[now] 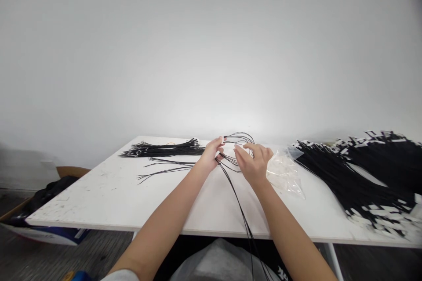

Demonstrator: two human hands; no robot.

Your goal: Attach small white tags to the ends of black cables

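Observation:
My left hand point(213, 153) is closed above the table, gripping a bundle of thin black wires point(231, 189). At its fingertips is a small white piece, perhaps a connector, with wires running into it. Some wires arc over to the right in a loop point(242, 134), while others hang past the table's front edge towards my lap. My right hand point(253, 161) is at the right side of this loop, fingers bent and thumb pointing at the left hand. A black wire seems to lie between its fingers, though the contact is partly hidden.
A flat bundle of black wires point(165, 148) lies on the white table point(108, 197) at the left. Beside my right hand is a clear plastic bag point(285, 173). Large piles of black cables point(332, 180) with white ends cover the right side. An open box point(42, 232) stands lower left.

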